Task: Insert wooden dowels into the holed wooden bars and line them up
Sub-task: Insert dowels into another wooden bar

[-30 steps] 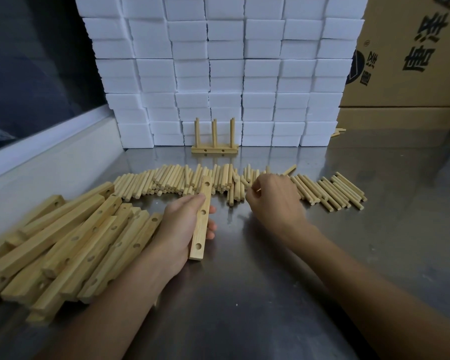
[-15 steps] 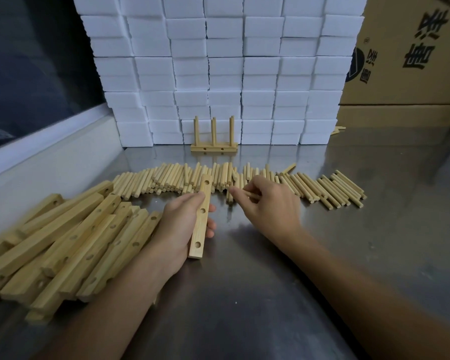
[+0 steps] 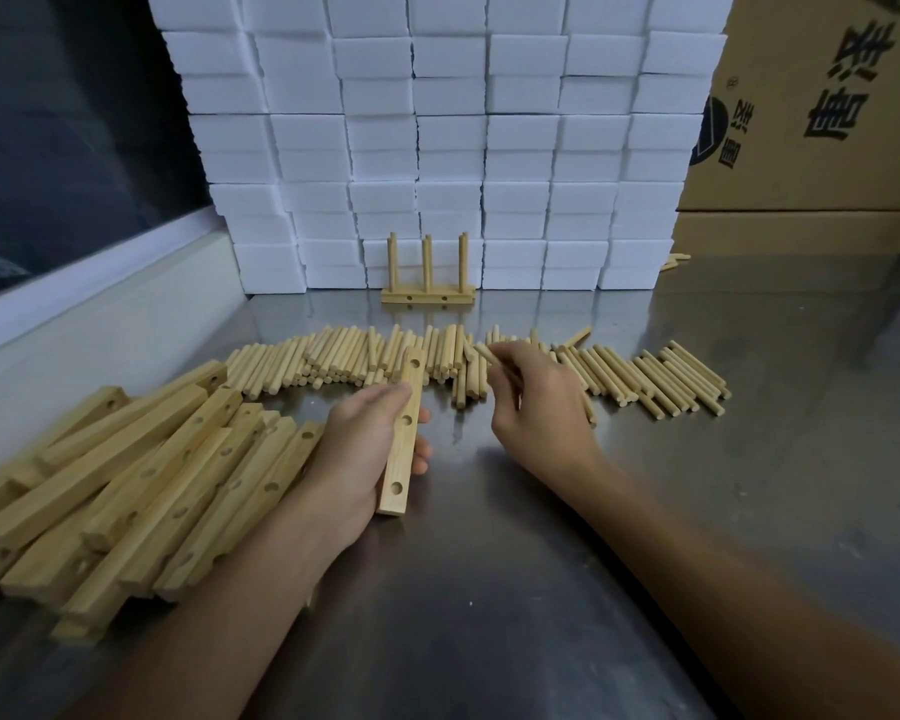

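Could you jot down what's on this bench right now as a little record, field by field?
Left hand: left hand grips a holed bar, three holes showing, none filled
Right hand: right hand pinches a dowel
Loose dowels: row of dowels across the metal table
Spare bars: pile of bars at left
Finished piece: bar with three upright dowels before the white blocks
Right rear: cardboard box

1 head-worn wide-angle view looks forward and down from close above the steel surface (image 3: 489, 589). Both forearms enter from the bottom edge, and a wall of white blocks (image 3: 437, 137) closes the far end, straight ahead.
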